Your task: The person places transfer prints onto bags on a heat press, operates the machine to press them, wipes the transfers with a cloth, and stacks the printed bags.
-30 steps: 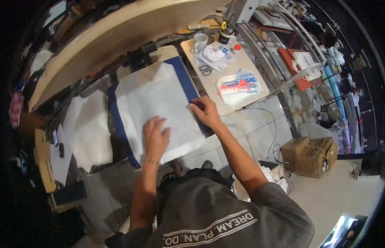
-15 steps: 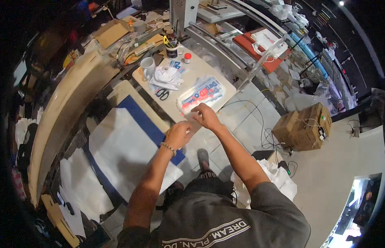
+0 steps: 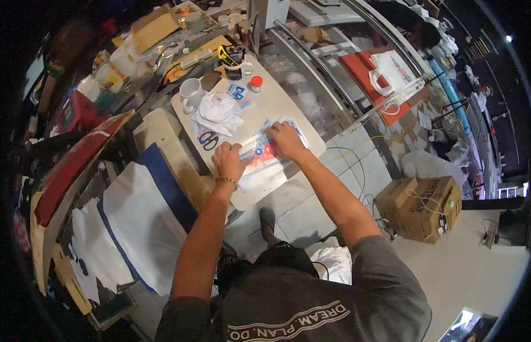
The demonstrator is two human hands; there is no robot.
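White capital lettering, set between two thin white lines, runs across the dark grey fabric T-shirt (image 3: pixel 317 296) at six o'clock. Near the clock's centre, large red and blue letters stand on the flat white rectangular sheet-like piece (image 3: pixel 268 174); the left hand (image 3: pixel 229 161) and right hand (image 3: pixel 285 141) hide some of them. Toward half past eleven, a small pale printed scrap (image 3: pixel 238 94) bears blue characters. Dark lettering marks the brown cardboard box (image 3: pixel 419 208) between three and four. At two o'clock, the white flat bag (image 3: pixel 394 68) carries small red print, too small to read.
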